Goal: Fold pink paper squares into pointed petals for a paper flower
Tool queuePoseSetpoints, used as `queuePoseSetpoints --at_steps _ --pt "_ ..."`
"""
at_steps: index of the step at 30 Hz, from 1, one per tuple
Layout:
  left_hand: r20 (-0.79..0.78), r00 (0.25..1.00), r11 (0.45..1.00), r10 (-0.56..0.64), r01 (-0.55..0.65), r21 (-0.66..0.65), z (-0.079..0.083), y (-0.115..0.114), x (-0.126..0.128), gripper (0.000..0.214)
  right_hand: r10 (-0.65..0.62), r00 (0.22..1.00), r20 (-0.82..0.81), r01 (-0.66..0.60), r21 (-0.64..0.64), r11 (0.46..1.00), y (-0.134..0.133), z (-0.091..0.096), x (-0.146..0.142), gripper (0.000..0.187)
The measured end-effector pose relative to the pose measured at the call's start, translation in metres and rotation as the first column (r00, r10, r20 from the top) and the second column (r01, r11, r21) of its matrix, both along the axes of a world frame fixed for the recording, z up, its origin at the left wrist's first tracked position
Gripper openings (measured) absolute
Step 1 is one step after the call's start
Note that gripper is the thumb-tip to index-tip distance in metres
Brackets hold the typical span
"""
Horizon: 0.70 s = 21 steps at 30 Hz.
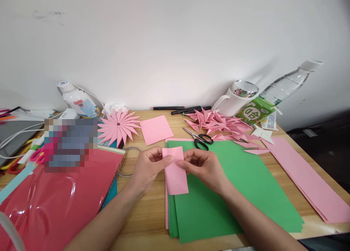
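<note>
A small pink sheet of paper [176, 176], folded into a narrow rectangle, is held upright over the left edge of a stack of green paper [240, 181]. My left hand [150, 165] pinches its left edge near the top, thumb in front. On the opposite edge, my right hand [203, 167] grips it between thumb and bent fingers. Beyond the hands lie a square pink sheet [156, 130] and black-handled scissors [201, 138]. A pink folded-paper star wheel [118, 125] rests at the back left, and a pile of pointed pink folded pieces [218, 123] at the back right.
On the left lies a red plastic-covered folder [62, 200]. Along the wall stand a white bottle [79, 99], black markers [188, 110], a white mug [235, 99], a green box [254, 110] and a clear water bottle [290, 83]. Long pink strips [308, 181] lie at the right.
</note>
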State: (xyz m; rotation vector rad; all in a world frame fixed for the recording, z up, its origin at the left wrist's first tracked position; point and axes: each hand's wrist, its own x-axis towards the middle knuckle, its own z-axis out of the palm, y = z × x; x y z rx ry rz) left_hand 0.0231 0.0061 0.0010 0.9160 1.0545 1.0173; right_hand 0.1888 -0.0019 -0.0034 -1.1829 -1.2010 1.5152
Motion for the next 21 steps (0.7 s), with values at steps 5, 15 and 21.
queuePoseSetpoints --at_steps 5,15,21 --pt "0.032 0.999 0.999 0.004 -0.003 -0.038 -0.0007 -0.0002 0.0006 0.014 -0.009 1.000 0.015 0.009 0.013 1.000 -0.0005 -0.0002 -0.0002 0.032" --pt "0.047 0.999 0.998 0.006 -0.003 -0.065 0.0033 -0.0002 0.0010 0.017 -0.007 0.999 0.052 0.005 0.039 0.999 -0.0014 0.0021 -0.0012 0.031" --pt "0.059 0.998 0.996 -0.001 0.006 -0.083 0.0015 -0.0005 0.0009 0.018 -0.013 0.999 0.053 0.011 0.040 0.999 -0.0009 0.0028 -0.0016 0.032"
